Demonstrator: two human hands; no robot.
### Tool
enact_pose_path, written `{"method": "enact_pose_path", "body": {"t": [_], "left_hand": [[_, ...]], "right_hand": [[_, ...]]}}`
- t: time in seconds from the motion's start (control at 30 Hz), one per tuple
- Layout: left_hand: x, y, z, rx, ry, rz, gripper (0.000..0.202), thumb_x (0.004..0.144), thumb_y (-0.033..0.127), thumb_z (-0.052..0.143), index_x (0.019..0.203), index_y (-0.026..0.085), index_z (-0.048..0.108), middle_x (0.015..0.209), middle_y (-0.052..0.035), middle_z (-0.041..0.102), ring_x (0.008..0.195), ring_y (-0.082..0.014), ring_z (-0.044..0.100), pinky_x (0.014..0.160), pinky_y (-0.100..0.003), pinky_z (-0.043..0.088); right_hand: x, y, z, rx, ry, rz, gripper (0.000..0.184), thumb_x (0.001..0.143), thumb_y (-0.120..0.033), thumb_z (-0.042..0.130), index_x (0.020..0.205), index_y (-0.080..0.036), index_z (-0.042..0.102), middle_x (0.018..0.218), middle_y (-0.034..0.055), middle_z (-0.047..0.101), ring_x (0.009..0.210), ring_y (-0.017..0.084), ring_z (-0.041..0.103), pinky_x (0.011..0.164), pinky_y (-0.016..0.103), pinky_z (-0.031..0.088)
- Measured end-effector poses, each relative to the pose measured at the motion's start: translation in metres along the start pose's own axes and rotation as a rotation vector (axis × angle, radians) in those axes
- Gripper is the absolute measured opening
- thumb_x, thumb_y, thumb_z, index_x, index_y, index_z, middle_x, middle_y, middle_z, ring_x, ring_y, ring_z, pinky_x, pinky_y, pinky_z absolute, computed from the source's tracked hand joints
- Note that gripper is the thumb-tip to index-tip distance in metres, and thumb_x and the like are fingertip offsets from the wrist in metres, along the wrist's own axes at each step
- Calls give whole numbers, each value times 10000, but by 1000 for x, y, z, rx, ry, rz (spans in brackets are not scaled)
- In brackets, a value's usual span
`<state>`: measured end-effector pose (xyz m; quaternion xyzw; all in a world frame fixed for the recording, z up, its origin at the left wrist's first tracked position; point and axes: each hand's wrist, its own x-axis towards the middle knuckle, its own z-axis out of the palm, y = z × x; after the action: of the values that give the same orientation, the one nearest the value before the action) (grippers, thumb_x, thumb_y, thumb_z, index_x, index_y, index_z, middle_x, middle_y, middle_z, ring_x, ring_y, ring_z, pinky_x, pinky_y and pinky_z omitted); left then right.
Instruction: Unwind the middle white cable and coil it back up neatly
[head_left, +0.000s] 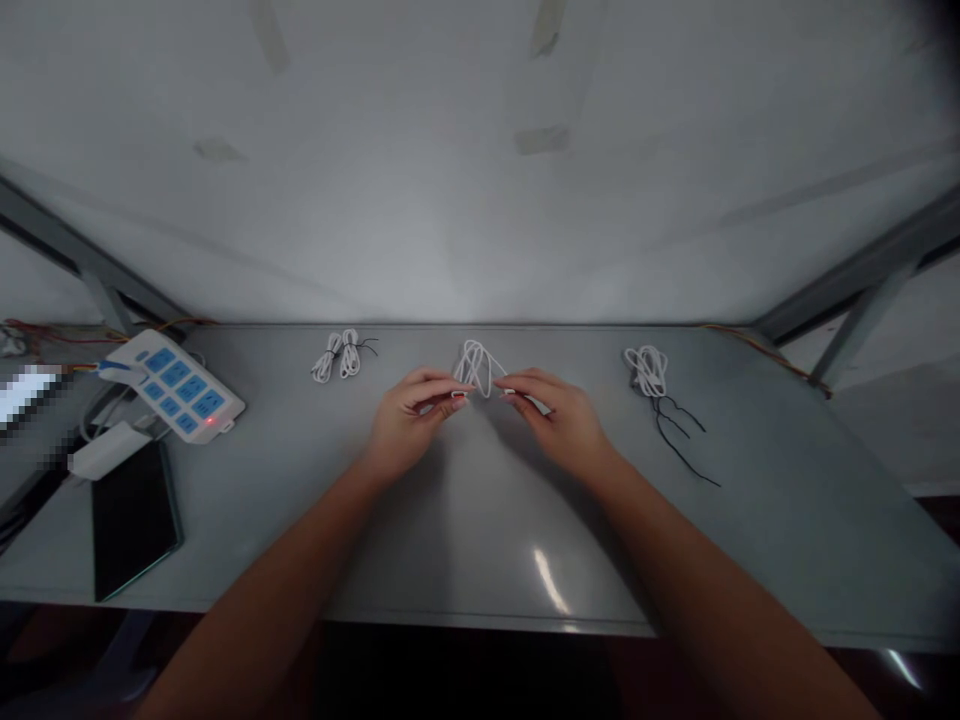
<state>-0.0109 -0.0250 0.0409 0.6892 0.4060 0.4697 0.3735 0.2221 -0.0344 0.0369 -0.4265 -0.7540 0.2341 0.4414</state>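
White cable (472, 348) on a grey desk (495, 540); towards its left edge, a white power strip (171, 387) — blue sockets (176, 373), red light (211, 421) — and a black, green-rimmed tablet (135, 520).

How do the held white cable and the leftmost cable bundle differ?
The held cable spreads in loose loops; the bundle is compact. The left hand and right hand pinch the held cable; the bundle lies untouched. The bundle wears a black tie; the held cable shows none. Both are white.

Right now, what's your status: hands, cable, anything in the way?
Left hand, right hand: each pinching an end of the white cable. Slack looped between and beyond the hands. Coiled cables off to both sides, not touching the hands.
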Motion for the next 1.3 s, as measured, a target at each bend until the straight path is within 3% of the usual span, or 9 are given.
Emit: {"method": "enact_pose_path", "body": {"t": [0.23,0.33,0.43,0.53,0.67,0.77,0.93,1.1,1.3], "left_hand": [[9,-27,-10,-101,256,-275,443,829,567,747,1035,175,766,1054,-95,756,813,-164,657,785,-301,537],[13,-43,-15,-73,266,-357,479,826,588,729,1023,151,738,897,-75,744,715,-159,641,708,-293,533],[15,-52,-16,20,190,-430,378,852,515,711,952,151,727,735,-41,696,634,-168,626,636,-292,510],[16,-52,-13,168,114,-423,273,869,430,689,893,163,736,696,-35,676,626,-184,622,625,-300,487],[14,-45,-1,429,5,-232,235,905,366,644,874,174,776,769,-42,660,711,-182,602,702,-307,465],[12,-41,10,488,-81,-151,250,942,342,596,937,191,795,823,-46,648,769,-183,600,757,-317,478],[5,-38,27,483,-193,-71,245,963,337,591,965,196,791,958,-82,689,955,-222,629,921,-377,485],[1,-32,37,421,-225,-51,279,994,359,554,957,182,766,960,-95,711,962,-233,636,926,-398,484],[1,-28,36,161,-121,-217,313,1006,424,544,1101,207,749,1037,-79,772,941,-218,705,859,-345,537]], "right_hand": [[9,17,-13,295,238,513,226,905,-434,662,899,-215,716,780,39,712,534,134,588,546,296,508],[10,32,-17,491,224,729,178,849,-384,725,851,-211,683,718,34,682,515,135,573,505,292,521],[8,41,-15,660,135,858,151,809,-273,755,884,-204,644,704,30,683,525,141,592,509,304,563],[6,41,-9,722,30,879,258,809,-199,757,1015,-198,602,706,21,700,544,155,627,536,329,598],[4,34,0,768,-89,872,507,821,-160,754,1277,-192,536,732,17,726,568,170,660,551,345,618],[4,31,5,801,-177,846,607,803,-177,785,1350,-205,525,735,6,730,558,163,659,538,334,615],[4,29,9,785,-252,785,408,801,-129,739,1186,-180,613,730,1,726,561,148,649,550,298,599],[2,25,14,782,-218,756,304,761,-122,767,1006,-198,604,726,-18,695,605,159,678,621,332,630],[5,17,18,938,-151,709,313,715,-219,835,916,-209,594,824,13,739,699,170,730,762,376,646]]}}
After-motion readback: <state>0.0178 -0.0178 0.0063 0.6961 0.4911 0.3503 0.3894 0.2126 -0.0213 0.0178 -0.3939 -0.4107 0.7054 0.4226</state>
